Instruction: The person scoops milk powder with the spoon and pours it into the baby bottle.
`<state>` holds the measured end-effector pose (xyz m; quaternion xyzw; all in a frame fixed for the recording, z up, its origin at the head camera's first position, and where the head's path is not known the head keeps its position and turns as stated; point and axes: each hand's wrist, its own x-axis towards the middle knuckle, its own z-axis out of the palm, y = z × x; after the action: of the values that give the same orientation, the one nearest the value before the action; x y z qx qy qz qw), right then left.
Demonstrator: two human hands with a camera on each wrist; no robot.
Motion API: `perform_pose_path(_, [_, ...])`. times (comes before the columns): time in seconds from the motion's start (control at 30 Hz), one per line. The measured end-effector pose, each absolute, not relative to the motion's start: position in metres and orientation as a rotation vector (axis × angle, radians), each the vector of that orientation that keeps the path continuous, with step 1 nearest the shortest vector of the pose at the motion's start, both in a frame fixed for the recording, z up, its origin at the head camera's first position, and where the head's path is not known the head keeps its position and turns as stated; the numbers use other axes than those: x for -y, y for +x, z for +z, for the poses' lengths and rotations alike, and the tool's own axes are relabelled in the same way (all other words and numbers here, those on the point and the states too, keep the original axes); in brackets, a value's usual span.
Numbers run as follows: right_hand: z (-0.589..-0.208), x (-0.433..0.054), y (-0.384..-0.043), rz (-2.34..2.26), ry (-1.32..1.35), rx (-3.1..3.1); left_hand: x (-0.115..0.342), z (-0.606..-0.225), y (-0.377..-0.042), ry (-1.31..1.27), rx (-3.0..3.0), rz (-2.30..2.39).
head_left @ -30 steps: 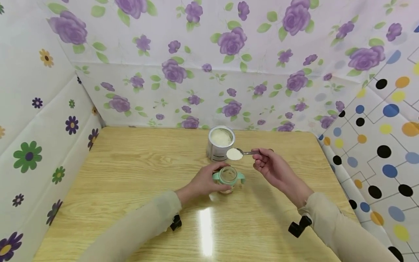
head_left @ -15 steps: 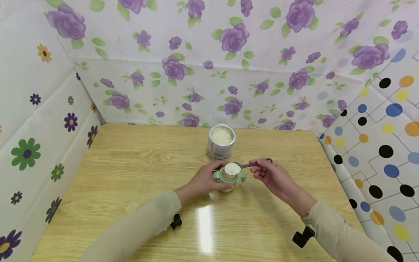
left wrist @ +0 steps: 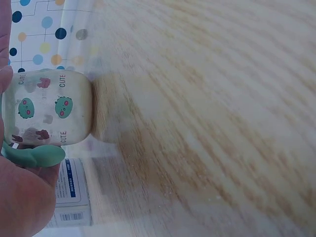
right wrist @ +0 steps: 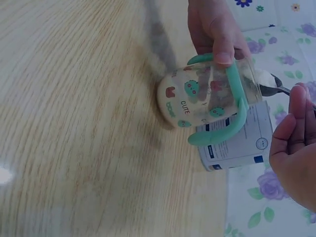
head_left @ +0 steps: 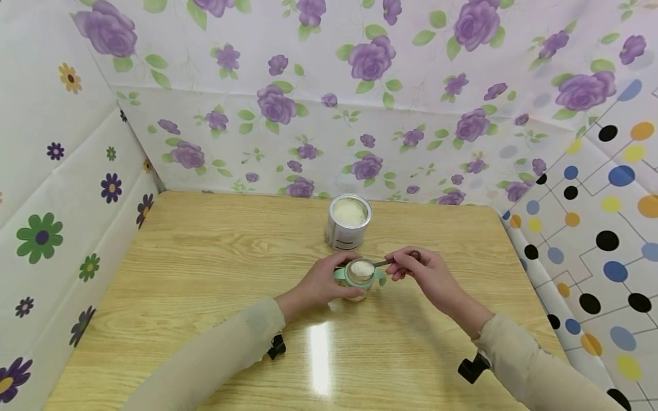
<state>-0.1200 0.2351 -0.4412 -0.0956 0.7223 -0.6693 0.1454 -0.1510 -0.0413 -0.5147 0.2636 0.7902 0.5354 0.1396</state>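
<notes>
My left hand [head_left: 325,281] grips a clear baby bottle [right wrist: 197,94] by its neck. Green handles [right wrist: 224,129] stick out on both sides, and "CUTE" and small cartoon prints mark its wall [left wrist: 49,106]. The bottle stands on the table with its mouth uncovered. Between thumb and fingers my right hand [head_left: 424,274] pinches the handle of a metal spoon [head_left: 384,262]. White powder [head_left: 362,268] heaps the spoon's bowl, which is at the bottle's mouth. Behind the bottle stands an open tin [head_left: 345,235] of pale powder.
The wooden table [head_left: 231,245] reaches back to a flowered cloth wall [head_left: 221,154]. A dotted cloth [head_left: 581,240] hangs at the right and a daisy-print cloth [head_left: 77,188] at the left. The tin is close behind my left fingers.
My right hand has brought the loaded spoon from beside the tin down and toward me, to the bottle's mouth. My left hand and the bottle have stayed in place.
</notes>
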Motion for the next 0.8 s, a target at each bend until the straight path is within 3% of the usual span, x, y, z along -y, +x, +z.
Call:
perform_pose_path(0.5, [-0.439, -0.224, -0.128, -1.780, -0.452, -2.265, 0.041, -0.517, -0.152, 0.777, -2.294, 1.546])
perform_pose_path(0.8, [-0.440, -0.220, -0.123, -1.550, -0.695, -2.546, 0.041, -0.518, -0.153, 0.776, -2.310, 1.532])
